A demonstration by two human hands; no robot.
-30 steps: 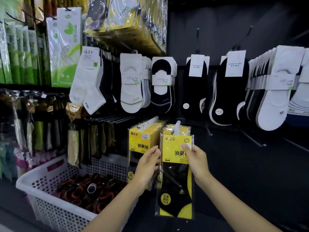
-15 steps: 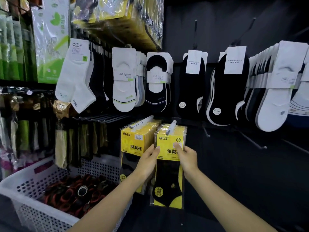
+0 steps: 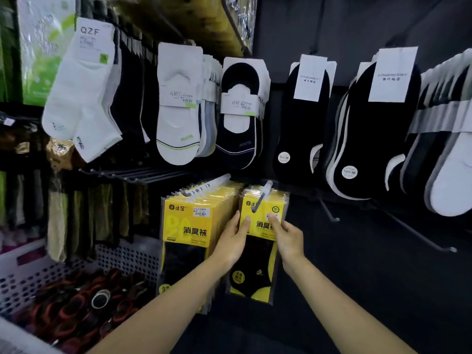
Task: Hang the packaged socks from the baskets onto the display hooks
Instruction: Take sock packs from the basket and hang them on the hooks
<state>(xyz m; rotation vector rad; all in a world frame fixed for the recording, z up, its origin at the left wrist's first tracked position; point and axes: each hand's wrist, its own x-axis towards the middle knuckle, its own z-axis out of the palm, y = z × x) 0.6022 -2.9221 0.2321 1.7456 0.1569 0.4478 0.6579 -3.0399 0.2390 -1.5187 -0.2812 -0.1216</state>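
1. Yellow card heads the clear sock packet [image 3: 263, 226], and a black low-cut sock shows through the film below it. The packet hangs low in the middle of the display on a grey hook [image 3: 257, 203], whose upturned end shows in front of the card.
2. On the packet's left edge, the left hand [image 3: 231, 241] pinches it: the thumb lies flat on the front of the yellow card and the fingers are tucked behind, out of sight.
3. At the upper right of the card, the right hand [image 3: 288, 236] grasps the same packet. One fingertip presses on the front beside the printed characters and the other fingers curl round the right edge.
4. Just to the left hangs a thick stack of matching packets [image 3: 191, 226] on its own hook [image 3: 204, 186]. The left hand lies between this stack and the held packet.
5. Near left stands a white perforated basket [image 3: 122, 254] holding red and black rolled items [image 3: 84, 302], too blurred to tell what they are.
6. The row above carries, from left to right, white ankle socks [image 3: 79, 93] marked QZF, white no-show socks [image 3: 178, 106], dark no-show socks [image 3: 238, 113], and black socks [image 3: 370, 123] with white paper labels.
7. Right of the held packet, thin metal prongs [image 3: 329, 210] jut from the dark back panel.
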